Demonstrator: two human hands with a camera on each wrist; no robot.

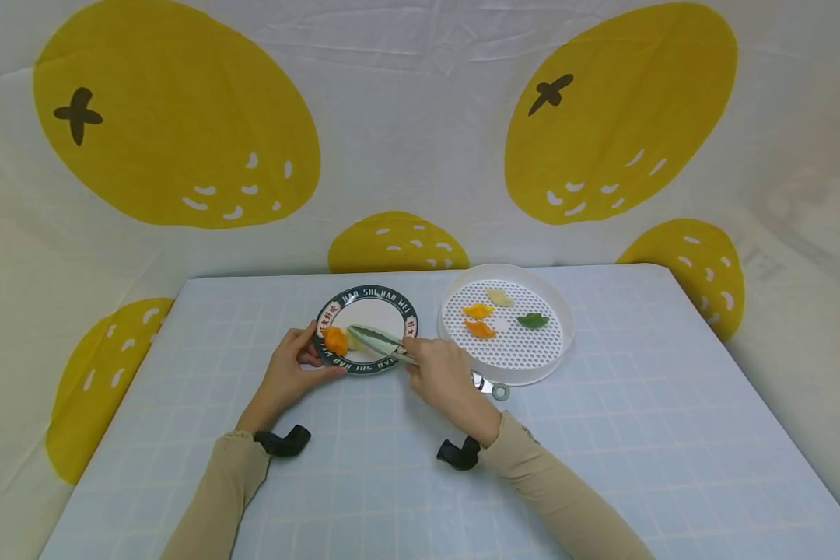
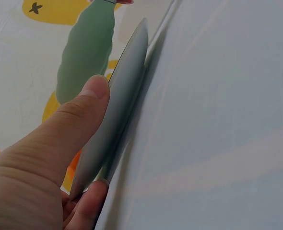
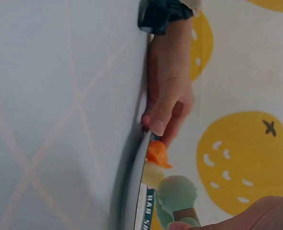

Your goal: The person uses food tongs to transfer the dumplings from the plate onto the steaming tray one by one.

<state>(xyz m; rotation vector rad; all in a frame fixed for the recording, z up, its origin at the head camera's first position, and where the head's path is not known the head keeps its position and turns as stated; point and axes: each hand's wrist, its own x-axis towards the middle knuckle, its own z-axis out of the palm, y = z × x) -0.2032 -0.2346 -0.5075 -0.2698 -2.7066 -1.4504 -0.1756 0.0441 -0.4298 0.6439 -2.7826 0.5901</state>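
Observation:
A round plate [image 1: 372, 293] with a dark green lettered rim lies on the table, gripped at its left edge by my left hand [image 1: 287, 379], thumb on the rim. On the plate are an orange piece [image 1: 335, 341] and, right beside it, a pale yellow piece [image 3: 152, 174]. My right hand [image 1: 449, 381] holds pale green tongs [image 1: 376, 341] over the plate, their tips near the pale piece; whether they touch it I cannot tell. In the left wrist view, one broad green tong arm [image 2: 86, 52] shows beyond the left thumb.
Right of the plate stands a round white perforated tray [image 1: 565, 330] holding a yellow piece [image 1: 478, 311], an orange piece [image 1: 480, 330], a cream piece [image 1: 500, 298] and a green piece [image 1: 533, 320]. A metal handle with a grey ring [image 1: 500, 392] pokes out at its front edge.

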